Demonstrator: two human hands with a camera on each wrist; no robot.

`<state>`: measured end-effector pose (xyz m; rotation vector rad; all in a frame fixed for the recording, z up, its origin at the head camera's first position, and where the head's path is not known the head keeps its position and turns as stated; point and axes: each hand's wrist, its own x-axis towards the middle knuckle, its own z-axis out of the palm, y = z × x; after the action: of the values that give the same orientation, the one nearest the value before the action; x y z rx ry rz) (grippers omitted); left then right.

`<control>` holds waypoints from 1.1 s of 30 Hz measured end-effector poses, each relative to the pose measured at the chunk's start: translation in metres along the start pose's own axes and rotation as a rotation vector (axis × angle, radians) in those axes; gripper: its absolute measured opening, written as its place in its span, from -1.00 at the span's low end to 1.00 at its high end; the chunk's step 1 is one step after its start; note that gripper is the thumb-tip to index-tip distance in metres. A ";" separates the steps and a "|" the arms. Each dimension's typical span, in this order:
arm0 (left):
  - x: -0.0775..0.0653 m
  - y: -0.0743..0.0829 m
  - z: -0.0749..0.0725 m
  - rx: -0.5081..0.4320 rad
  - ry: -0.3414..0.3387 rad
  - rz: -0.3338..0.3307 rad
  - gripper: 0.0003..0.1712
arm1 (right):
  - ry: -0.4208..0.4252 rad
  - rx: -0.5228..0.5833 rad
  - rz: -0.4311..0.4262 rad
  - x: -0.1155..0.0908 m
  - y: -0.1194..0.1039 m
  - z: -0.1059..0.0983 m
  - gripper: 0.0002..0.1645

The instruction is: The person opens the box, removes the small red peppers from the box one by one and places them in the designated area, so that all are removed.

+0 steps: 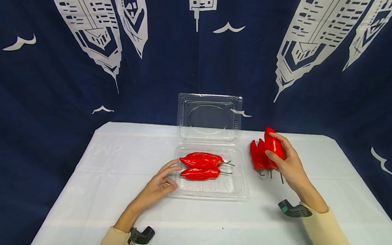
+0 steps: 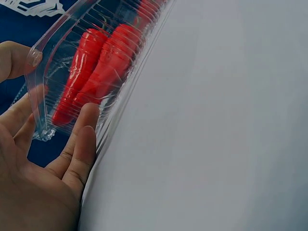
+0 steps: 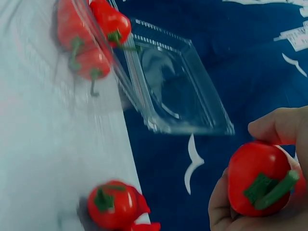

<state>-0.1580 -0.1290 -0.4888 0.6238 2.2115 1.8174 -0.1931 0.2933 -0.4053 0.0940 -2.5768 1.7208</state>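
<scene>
My right hand (image 1: 289,167) grips a red pepper (image 1: 273,144) at the table's right side, thumb and fingers round its body. In the right wrist view that pepper (image 3: 245,166) shows its green stem toward the camera. Two more red peppers (image 1: 255,157) lie right beside and below it. An open clear plastic clamshell box (image 1: 213,190) stands in the middle, with red peppers (image 1: 200,174) lying sideways in it, stems to the right. My left hand (image 1: 157,187) is at the box's left side, fingers loosely spread and touching its wall, as the left wrist view shows.
The box's clear lid (image 1: 209,118) stands raised at the back, leaning toward a dark blue curtain (image 1: 186,63) printed with white buildings. A white cloth covers the table (image 1: 102,172). Dark wrist devices (image 1: 142,236) sit on both wrists.
</scene>
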 end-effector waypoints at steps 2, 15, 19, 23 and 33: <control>0.000 0.000 0.000 -0.002 -0.001 0.001 -0.39 | 0.008 -0.016 0.017 0.002 0.004 -0.007 -0.18; 0.000 -0.002 0.000 0.005 0.003 -0.010 -0.38 | 0.045 -0.007 0.166 0.017 0.037 -0.050 -0.22; 0.000 -0.002 0.000 0.002 0.006 -0.005 -0.38 | 0.052 -0.024 0.219 0.021 0.049 -0.055 -0.24; 0.001 -0.002 0.001 -0.007 -0.008 -0.002 -0.39 | 0.083 -0.040 0.262 0.023 0.060 -0.062 -0.25; 0.000 0.000 -0.001 0.002 0.000 -0.010 -0.38 | 0.070 -0.087 0.310 0.026 0.074 -0.067 -0.22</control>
<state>-0.1586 -0.1297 -0.4888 0.6120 2.2128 1.8100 -0.2243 0.3828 -0.4464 -0.3811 -2.7244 1.6576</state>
